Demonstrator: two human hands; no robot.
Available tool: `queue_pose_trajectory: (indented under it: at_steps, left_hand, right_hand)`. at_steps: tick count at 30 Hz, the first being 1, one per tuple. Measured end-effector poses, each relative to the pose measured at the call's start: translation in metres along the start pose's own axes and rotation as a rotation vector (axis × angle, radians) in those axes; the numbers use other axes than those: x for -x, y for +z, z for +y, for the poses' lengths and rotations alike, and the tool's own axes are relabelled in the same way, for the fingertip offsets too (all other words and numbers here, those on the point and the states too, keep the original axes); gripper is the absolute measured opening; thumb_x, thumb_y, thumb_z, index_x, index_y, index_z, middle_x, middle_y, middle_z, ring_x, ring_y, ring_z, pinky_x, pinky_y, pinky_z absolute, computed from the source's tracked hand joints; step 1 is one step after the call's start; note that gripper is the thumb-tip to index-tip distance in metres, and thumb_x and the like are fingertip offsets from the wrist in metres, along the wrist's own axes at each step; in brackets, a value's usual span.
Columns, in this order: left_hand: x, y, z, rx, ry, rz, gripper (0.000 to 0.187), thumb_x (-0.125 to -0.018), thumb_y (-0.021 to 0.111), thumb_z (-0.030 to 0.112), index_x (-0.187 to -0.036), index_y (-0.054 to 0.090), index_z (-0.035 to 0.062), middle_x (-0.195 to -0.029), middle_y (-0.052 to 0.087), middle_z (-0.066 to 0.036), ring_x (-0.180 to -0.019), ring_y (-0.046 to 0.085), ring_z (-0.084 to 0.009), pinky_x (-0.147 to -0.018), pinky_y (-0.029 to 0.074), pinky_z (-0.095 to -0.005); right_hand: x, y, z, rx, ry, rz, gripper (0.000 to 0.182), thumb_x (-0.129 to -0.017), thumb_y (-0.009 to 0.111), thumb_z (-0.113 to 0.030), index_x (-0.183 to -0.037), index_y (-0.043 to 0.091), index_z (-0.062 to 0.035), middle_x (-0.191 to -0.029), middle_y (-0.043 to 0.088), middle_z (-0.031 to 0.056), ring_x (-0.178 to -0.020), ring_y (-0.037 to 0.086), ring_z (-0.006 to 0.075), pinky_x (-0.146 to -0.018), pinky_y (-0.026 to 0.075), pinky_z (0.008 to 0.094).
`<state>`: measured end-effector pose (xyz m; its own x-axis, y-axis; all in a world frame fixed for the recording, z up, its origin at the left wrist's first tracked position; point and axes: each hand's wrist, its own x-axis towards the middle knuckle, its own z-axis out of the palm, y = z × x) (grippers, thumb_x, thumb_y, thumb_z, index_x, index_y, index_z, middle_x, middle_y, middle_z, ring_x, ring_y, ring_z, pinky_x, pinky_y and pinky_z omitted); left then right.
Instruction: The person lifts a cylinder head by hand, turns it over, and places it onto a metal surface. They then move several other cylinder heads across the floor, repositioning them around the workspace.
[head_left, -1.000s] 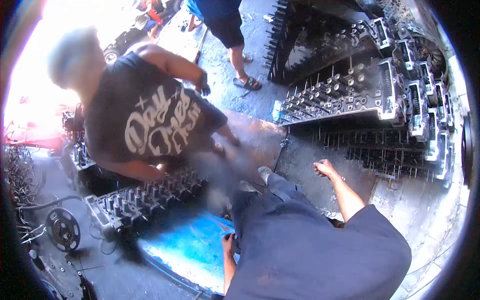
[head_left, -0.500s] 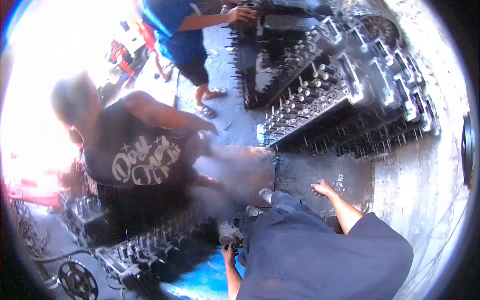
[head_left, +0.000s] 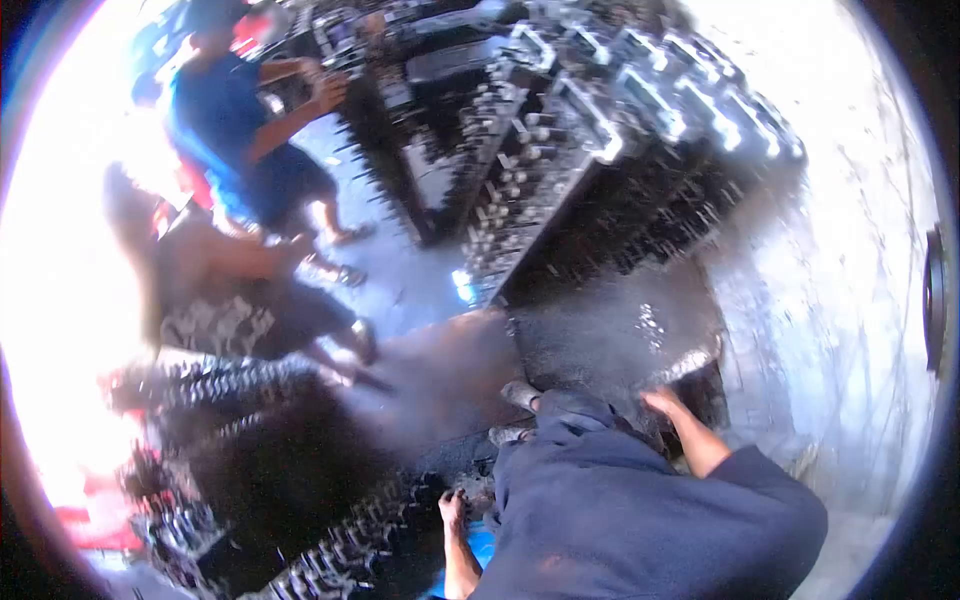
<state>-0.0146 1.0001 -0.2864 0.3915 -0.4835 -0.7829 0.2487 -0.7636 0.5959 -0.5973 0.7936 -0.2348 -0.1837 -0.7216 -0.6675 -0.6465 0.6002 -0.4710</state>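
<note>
My left hand (head_left: 453, 508) hangs at my left side, fingers loosely bent and slightly apart, and no object shows in it. It is nearest a blue surface (head_left: 480, 545) and a dark engine part with rows of upright pins (head_left: 345, 525). On the other side, my right hand (head_left: 661, 400) is held out low in front of me, blurred. Its fingers look curled in, and I see nothing in them. Below it lies a dark floor plate (head_left: 600, 345) with a pale spatter.
Large engine parts with rows of studs (head_left: 540, 150) stand ahead. A person in a blue shirt (head_left: 215, 110) has hands near a dark part. Another person in a dark sleeveless top (head_left: 220, 310) bends at the left. A pale wall (head_left: 850, 250) runs along the right.
My view has turned right and blurred, though the engine parts ahead sit further left. The person in the sleeveless top appears further off. My right hand is lower and nearer my body.
</note>
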Motion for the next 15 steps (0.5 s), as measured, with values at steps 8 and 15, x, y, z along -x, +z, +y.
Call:
queue_pose_trajectory:
  at_steps: [8, 15]
  left_hand:
    - [0.018, -0.030, 0.062, -0.094, 0.166, 0.139, 0.018, -0.088, 0.064, 0.019, -0.087, 0.065, 0.0008, -0.063, 0.057, 0.000, -0.053, 0.048, -0.0075, -0.050, 0.038, -0.0245]
    - [0.048, -0.025, 0.013, 0.109, -0.008, 0.157, 0.018, -0.086, 0.063, 0.016, -0.091, 0.065, -0.0008, -0.065, 0.060, -0.004, -0.053, 0.056, -0.0132, -0.048, 0.044, -0.0272]
  right_hand:
    - [0.042, 0.024, 0.010, 0.269, 0.105, -0.059, 0.052, -0.076, 0.060, -0.040, -0.105, 0.066, 0.0025, -0.107, 0.065, 0.0240, -0.108, 0.060, 0.0354, -0.095, 0.043, 0.0411]
    - [0.019, 0.003, -0.077, 0.015, 0.091, -0.174, 0.025, -0.084, 0.059, -0.023, -0.086, 0.066, 0.0009, -0.073, 0.066, 0.0114, -0.061, 0.064, 0.0207, -0.052, 0.052, 0.0357]
